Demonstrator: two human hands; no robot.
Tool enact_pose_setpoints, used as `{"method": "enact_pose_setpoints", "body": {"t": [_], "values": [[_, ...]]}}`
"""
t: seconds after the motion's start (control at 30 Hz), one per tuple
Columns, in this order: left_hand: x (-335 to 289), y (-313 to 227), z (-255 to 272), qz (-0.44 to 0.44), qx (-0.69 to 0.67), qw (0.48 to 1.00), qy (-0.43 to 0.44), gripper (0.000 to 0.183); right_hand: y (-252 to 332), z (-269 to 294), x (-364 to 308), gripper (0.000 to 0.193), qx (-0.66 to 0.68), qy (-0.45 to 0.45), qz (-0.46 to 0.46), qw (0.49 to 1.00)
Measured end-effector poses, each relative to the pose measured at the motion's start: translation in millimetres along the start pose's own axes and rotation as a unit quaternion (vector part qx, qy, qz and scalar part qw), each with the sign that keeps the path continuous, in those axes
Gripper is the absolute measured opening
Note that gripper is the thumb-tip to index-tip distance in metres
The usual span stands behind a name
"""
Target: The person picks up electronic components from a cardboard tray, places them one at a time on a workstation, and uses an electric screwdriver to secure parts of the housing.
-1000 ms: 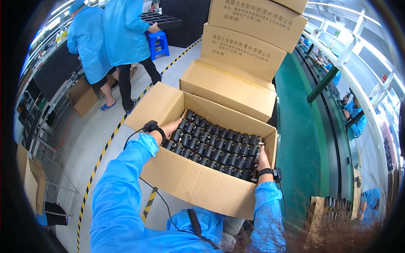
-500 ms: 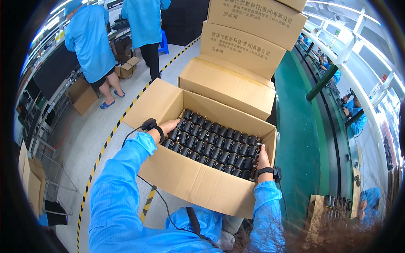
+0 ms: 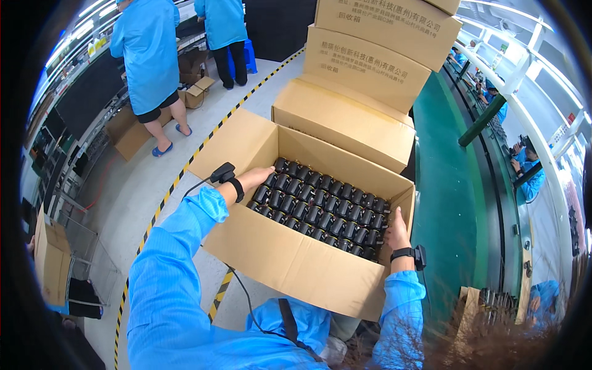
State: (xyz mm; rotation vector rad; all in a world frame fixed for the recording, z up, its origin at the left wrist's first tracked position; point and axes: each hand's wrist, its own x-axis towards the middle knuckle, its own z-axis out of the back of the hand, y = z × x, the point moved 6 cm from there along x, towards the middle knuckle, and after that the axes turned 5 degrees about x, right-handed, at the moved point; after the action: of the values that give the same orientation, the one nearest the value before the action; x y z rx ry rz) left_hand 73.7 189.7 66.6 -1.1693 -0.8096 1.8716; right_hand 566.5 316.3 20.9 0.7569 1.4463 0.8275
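Note:
In front of me is an open cardboard box [image 3: 296, 262] with its flaps folded outward. Tight rows of black cylindrical parts [image 3: 317, 206] fill a layer inside it. My left hand [image 3: 256, 177] reaches over the box's left side, its fingertips against the left end of the layer. At the opposite end, my right hand [image 3: 396, 231] is inside the right wall, thumb up and fingers curled against the end of the rows. Both hands seem to hold the layer from its two ends, but the undersides of the fingers are hidden. Each wrist wears a black strap with a small device.
Cardboard boxes [image 3: 370, 68] are stacked just beyond the open box. A green conveyor belt [image 3: 447, 203] runs along my right. Two co-workers in blue coats [image 3: 148, 52] stand at a bench to the left, beyond a yellow-black floor stripe [image 3: 185, 169]. A cable hangs below my left arm.
The whole view has shifted slightly, so the box appears farther right. Both hands keep their places at the ends of the layer. The farther co-worker on the left has moved away.

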Motion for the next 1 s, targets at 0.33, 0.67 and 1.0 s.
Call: {"method": "enact_pose_setpoints", "body": {"t": [0.33,0.67,1.0], "values": [[8,-31,1,-0.151,0.202,0.968,0.006,0.054,42,-3,-108,0.073,0.072,0.048,0.155,0.984],[-9,-53,-13,-0.206,-0.005,0.979,0.005,0.031,29,21,-188,0.034,0.228,-0.093,0.289,0.925],[-118,-177,-131,-0.335,-0.124,0.927,0.116,0.029,49,76,-321,0.017,0.065,-0.125,0.299,0.944]]}}
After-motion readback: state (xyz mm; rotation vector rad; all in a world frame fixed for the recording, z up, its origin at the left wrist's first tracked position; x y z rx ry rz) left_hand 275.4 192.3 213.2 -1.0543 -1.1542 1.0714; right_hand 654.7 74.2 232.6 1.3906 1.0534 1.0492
